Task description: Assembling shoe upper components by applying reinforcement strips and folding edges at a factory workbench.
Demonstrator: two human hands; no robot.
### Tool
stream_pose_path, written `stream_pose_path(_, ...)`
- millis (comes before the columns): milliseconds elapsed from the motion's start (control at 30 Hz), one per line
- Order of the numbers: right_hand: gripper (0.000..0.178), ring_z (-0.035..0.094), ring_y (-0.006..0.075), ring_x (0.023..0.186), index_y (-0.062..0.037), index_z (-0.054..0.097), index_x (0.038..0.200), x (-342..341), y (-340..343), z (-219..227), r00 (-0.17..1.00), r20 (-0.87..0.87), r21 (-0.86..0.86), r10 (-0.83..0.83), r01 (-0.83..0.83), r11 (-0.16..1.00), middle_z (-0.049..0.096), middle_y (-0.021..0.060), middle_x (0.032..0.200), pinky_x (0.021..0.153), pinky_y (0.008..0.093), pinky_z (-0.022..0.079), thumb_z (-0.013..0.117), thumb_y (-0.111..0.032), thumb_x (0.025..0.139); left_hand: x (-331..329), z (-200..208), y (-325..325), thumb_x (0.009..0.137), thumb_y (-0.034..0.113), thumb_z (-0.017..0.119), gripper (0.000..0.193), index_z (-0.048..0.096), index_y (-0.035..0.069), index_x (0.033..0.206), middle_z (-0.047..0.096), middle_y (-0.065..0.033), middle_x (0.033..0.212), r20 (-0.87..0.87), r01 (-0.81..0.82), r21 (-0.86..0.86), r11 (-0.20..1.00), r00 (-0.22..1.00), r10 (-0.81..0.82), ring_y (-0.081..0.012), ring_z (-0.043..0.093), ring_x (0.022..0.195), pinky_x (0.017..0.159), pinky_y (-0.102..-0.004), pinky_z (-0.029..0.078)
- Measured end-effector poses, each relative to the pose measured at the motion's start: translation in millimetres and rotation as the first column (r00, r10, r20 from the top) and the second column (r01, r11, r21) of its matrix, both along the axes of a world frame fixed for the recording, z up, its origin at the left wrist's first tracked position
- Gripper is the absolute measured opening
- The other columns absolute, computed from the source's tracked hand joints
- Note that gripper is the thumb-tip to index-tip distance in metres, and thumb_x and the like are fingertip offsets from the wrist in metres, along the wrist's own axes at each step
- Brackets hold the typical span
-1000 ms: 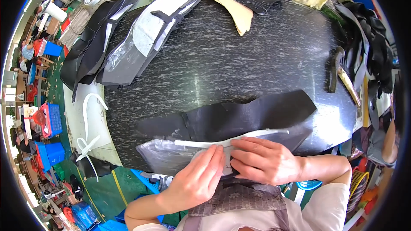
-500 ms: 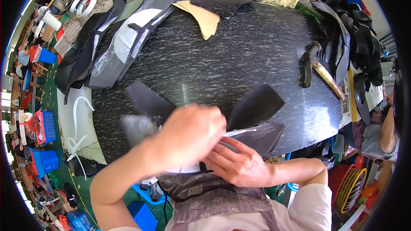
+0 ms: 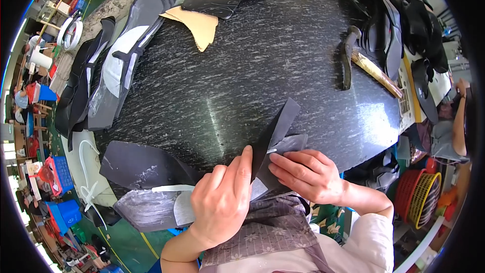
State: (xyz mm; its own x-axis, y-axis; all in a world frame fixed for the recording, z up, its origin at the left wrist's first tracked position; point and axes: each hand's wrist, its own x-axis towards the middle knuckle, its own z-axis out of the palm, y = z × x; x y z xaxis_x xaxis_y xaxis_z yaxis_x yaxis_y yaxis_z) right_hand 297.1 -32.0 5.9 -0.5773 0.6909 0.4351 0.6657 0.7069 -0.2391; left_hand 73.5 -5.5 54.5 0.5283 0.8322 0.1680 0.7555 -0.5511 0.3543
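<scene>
Black panel, long axis left-to-right

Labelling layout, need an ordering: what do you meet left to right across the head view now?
Plain blue bin, loose white cord, white strip's left end, left hand, right hand, hammer, yellow basket.

From my remote post, I record the left hand resting across the dark workpiece, a white strip showing beside it; the right hand's fingertips touch its other end. A hammer lies farther right on the dark slab
</scene>
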Motion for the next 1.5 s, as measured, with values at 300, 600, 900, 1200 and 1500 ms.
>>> stream_pose_path(300,0.034,0.053,0.023,0.12,-0.0089,0.069,0.116,3,-10,0,0.992,0.123,-0.202,-0.028,0.053,0.978,0.06,0.0071,0.133,0.097,0.0406,0.044,0.069,-0.017,0.083,-3,-11,-5,0.086,0.005,0.058,0.045,0.059,-0.006,0.13,0.066,-0.0181,0.121,-0.112,0.226,0.104,0.969,0.97,-0.214,-0.0225,0.06,0.097,0.084,-0.0288,0.052)
stream_pose_path(600,0.032,0.067,0.0295,0.087,-0.001,0.071,0.101,44,28,43,0.893,-0.162,-0.277,-0.419,0.367,0.888,0.072,0.0147,0.102,0.078,0.0359,0.053,0.068,0.008,0.071,-6,-23,-9,0.087,0.008,0.053,0.042,0.064,-0.005,0.126,0.062,-0.0204,0.132,-0.482,0.451,0.272,0.85,0.829,-0.286,-0.0264,0.056,0.111,0.096,-0.0308,0.05)
stream_pose_path(900,0.014,0.068,0.0246,0.087,-0.0027,0.07,0.097,18,43,43,0.973,-0.104,-0.347,-0.206,0.158,0.925,0.073,0.0082,0.099,0.085,0.0345,0.048,0.068,-0.011,0.086,-7,-24,-8,0.084,0.017,0.052,0.042,0.07,-0.004,0.116,0.063,-0.0227,0.128,-0.516,0.499,0.295,0.815,0.801,-0.304,-0.0305,0.057,0.109,0.096,-0.0354,0.051)
stream_pose_path(1200,0.052,0.059,0.0272,0.107,-0.0008,0.06,0.13,-33,31,11,0.926,-0.335,-0.518,0.176,-0.337,0.786,0.056,0.0122,0.127,0.092,0.0381,0.051,0.074,-0.023,0.085,-68,16,19,0.075,0.011,0.064,0.013,0.065,0.002,0.085,0.054,-0.0046,0.076,-0.34,0.226,0.277,0.934,0.932,-0.125,-0.016,0.052,0.067,0.07,-0.0323,0.045)
stream_pose_path(1500,0.042,0.053,0.0141,0.106,-0.0058,0.069,0.117,-58,40,26,0.908,0.068,-0.234,0.413,-0.388,0.892,0.058,0.0018,0.135,0.079,0.0287,0.043,0.066,-0.025,0.079,-74,12,30,0.079,0.019,0.062,0.012,0.06,0.008,0.077,0.048,-0.0008,0.074,-0.409,0.608,0.044,0.793,0.735,-0.541,-0.0139,0.05,0.07,0.061,-0.0268,0.038)
